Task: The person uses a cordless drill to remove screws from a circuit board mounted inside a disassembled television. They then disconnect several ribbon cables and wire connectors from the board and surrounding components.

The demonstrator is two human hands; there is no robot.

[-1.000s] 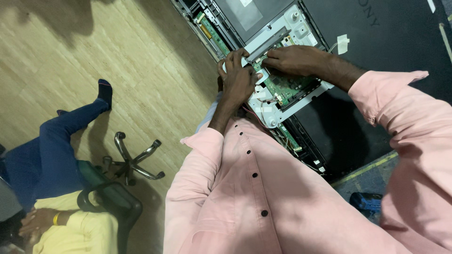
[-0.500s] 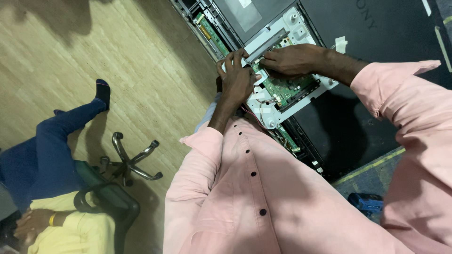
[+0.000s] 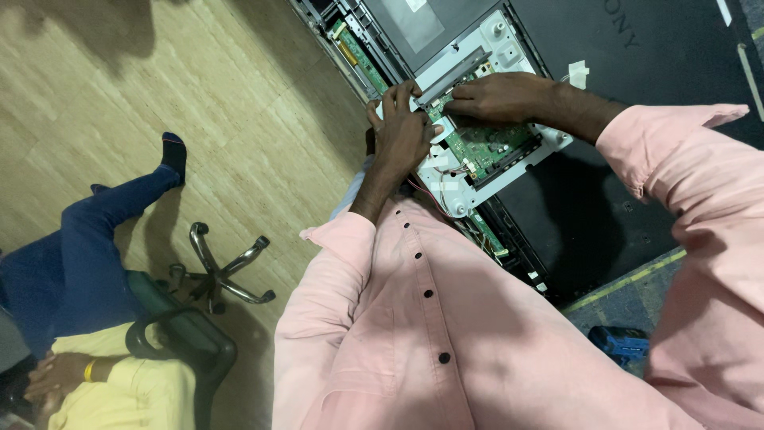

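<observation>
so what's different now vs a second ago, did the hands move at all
Hardly. Both hands stay pressed on the green circuit board in the white frame: left hand at its near edge, right hand across the top. Only the view shifted slightly. The seated person by the office chair is unchanged.

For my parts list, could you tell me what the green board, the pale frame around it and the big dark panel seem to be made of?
Green board: looks like circuit laminate, green coated, dotted with small components.
Pale frame: probably moulded plastic, matt off-white, with round bosses.
Dark panel: black, faintly glossy; plastic or painted metal, cannot tell.
Left hand and right hand rest on the board.
</observation>
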